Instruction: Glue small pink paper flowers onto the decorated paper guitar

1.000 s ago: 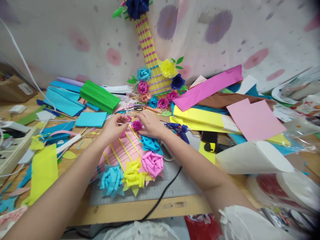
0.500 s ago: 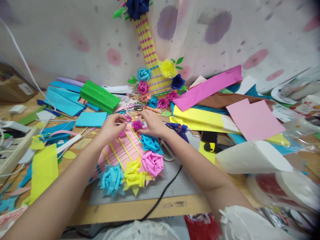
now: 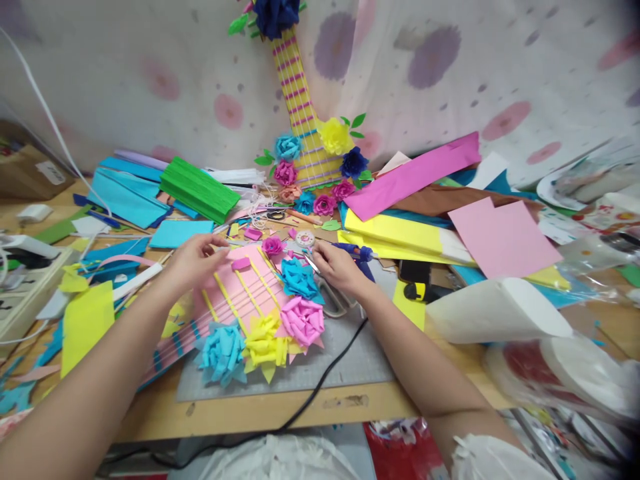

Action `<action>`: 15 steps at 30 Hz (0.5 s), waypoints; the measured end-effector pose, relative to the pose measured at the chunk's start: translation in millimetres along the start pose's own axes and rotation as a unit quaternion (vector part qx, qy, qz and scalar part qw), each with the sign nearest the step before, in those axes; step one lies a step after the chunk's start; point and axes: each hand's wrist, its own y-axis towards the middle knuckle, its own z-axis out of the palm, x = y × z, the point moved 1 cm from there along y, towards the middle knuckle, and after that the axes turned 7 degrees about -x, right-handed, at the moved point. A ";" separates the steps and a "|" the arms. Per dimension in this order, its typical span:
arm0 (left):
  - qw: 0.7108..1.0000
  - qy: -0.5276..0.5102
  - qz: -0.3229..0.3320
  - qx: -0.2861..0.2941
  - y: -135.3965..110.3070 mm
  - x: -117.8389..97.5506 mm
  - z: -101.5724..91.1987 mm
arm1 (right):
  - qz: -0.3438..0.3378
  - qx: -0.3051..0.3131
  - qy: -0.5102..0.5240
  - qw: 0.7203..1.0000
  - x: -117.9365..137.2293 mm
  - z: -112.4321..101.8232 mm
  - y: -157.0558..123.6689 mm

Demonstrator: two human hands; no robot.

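A pink paper guitar (image 3: 235, 293) with yellow strips lies on a grey cutting mat (image 3: 345, 357). It carries paper flowers: light blue (image 3: 223, 353), yellow (image 3: 265, 345), pink (image 3: 303, 320), blue (image 3: 299, 279) and a small magenta one (image 3: 273, 245). My left hand (image 3: 195, 263) is at the guitar's upper left edge, fingertips pinched together beside a small pink block (image 3: 241, 263); what they pinch is too thin to make out. My right hand (image 3: 337, 267) lies right of the blue flower, fingers curled over the scissors (image 3: 331, 303), whose blade tip pokes out past the fingertips.
A blue glue gun (image 3: 356, 253) with a black cable (image 3: 320, 393) lies just behind my right hand. A finished yellow guitar (image 3: 303, 113) leans on the wall. Coloured paper sheets (image 3: 503, 237), a green stack (image 3: 197, 190) and scraps crowd the table. White bags (image 3: 500, 313) lie at the right.
Both hands have left the small magenta flower. The left hand drew back to the left edge of the pink guitar; the right hand moved right and down onto the scissors.
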 end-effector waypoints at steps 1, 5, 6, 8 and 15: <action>1.000 0.024 0.020 -0.004 -2.0 2.3 -0.5 | 0.010 0.001 -0.006 1.000 -2.3 1.5 -2.7; 0.992 0.076 0.104 -0.010 -7.3 2.6 4.0 | 0.039 0.003 -0.007 0.999 -7.9 4.9 -11.0; 0.991 0.076 0.114 -0.007 -7.3 1.6 6.2 | 0.044 0.002 -0.006 0.999 -8.5 4.9 -12.7; 0.991 0.069 0.116 -0.003 -6.2 -0.4 10.5 | 0.053 0.001 0.000 0.999 -9.5 4.2 -15.6; 0.994 0.102 0.042 0.011 -4.7 -9.0 12.9 | 0.075 -0.025 0.036 0.996 -15.1 4.1 -21.4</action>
